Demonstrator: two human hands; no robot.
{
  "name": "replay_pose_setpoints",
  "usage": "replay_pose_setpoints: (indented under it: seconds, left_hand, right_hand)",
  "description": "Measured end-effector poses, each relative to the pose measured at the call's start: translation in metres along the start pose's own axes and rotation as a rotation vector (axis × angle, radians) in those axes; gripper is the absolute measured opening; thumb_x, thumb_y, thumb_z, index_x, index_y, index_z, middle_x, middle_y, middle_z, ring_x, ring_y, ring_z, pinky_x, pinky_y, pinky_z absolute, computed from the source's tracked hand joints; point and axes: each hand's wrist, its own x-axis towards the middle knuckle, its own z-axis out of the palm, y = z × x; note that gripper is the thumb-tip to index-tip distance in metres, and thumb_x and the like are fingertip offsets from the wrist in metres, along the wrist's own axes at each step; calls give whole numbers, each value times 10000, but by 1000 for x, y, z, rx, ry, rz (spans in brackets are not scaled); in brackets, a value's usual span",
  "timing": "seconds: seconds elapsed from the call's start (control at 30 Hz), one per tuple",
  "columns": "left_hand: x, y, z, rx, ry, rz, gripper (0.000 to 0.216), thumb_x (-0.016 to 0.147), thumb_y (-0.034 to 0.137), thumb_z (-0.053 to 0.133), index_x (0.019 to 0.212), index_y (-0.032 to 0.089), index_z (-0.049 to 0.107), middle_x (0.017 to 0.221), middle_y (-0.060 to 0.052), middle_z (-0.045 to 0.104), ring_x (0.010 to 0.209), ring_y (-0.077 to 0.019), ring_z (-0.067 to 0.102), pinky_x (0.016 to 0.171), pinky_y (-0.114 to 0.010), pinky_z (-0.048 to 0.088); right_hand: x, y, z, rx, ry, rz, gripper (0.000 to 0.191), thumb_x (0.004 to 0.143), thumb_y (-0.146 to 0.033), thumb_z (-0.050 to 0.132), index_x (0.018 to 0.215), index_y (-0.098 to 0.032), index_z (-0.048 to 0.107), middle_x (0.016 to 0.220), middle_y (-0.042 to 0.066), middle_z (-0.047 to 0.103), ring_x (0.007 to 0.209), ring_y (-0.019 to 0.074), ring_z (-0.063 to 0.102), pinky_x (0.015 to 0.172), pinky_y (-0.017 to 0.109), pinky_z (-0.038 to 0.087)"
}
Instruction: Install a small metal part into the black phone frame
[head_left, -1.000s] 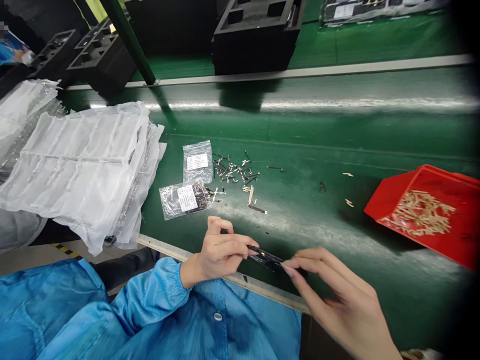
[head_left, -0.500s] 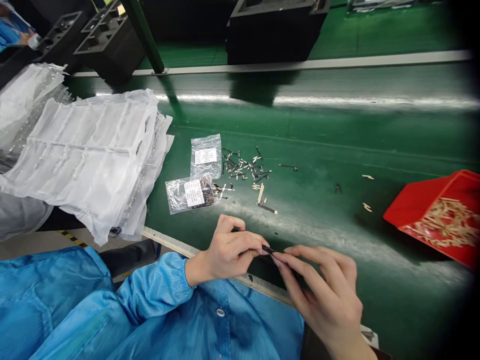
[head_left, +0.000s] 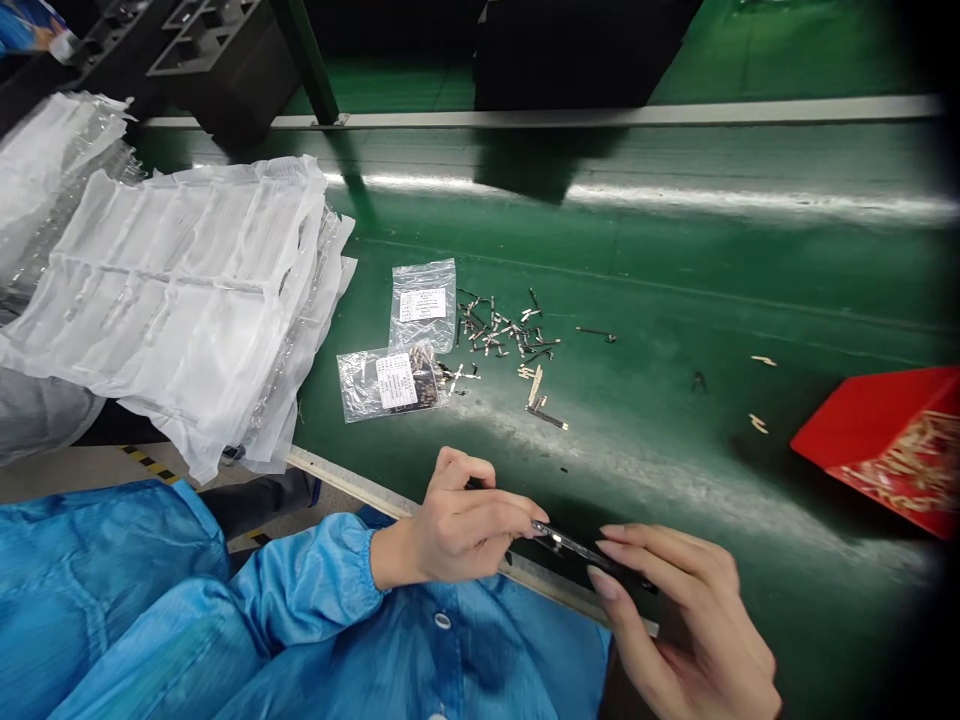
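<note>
A thin black strip-shaped part (head_left: 576, 548) is held between both hands above the near edge of the green belt (head_left: 675, 300). My left hand (head_left: 461, 525) pinches its left end with thumb and fingertips. My right hand (head_left: 686, 620) supports the right end with its fingers stretched along it. A scatter of small metal pieces (head_left: 504, 335) lies on the belt beyond my hands, next to two small clear labelled bags (head_left: 422, 305) (head_left: 386, 383).
A stack of clear plastic trays (head_left: 172, 290) lies at the left. A red bin (head_left: 892, 445) with tan pieces sits at the right edge. Black foam blocks (head_left: 225, 50) stand beyond the belt. A few loose pieces (head_left: 759, 423) lie near the bin.
My right hand slid rightward along the black strip, baring more of it, after closing in on my left hand half a second ago. The view has shifted, so the belt's contents sit further right.
</note>
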Motion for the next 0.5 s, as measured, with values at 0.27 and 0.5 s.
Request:
replay_pose_setpoints:
  seconds: [0.27, 0.5]
  left_hand:
    - [5, 4, -11, -11, 22, 105, 356, 1018, 72, 593, 1117, 331, 816, 1061, 93, 868, 885, -200, 522, 858, -397, 370]
    - [-3, 5, -9, 64, 31, 140, 329, 1043, 114, 635, 1104, 359, 844, 1017, 57, 861, 909, -218, 496, 854, -397, 357]
  right_hand:
    - [-7, 0, 10, 263, 0, 175, 286, 932, 6, 738, 1124, -204, 762, 1012, 86, 732, 919, 261, 713, 745, 402, 588]
    - [-15, -4, 15, 385, 11, 335, 141, 1014, -128, 719, 1090, -232, 776, 1002, 79, 767, 908, 249, 741, 757, 377, 630]
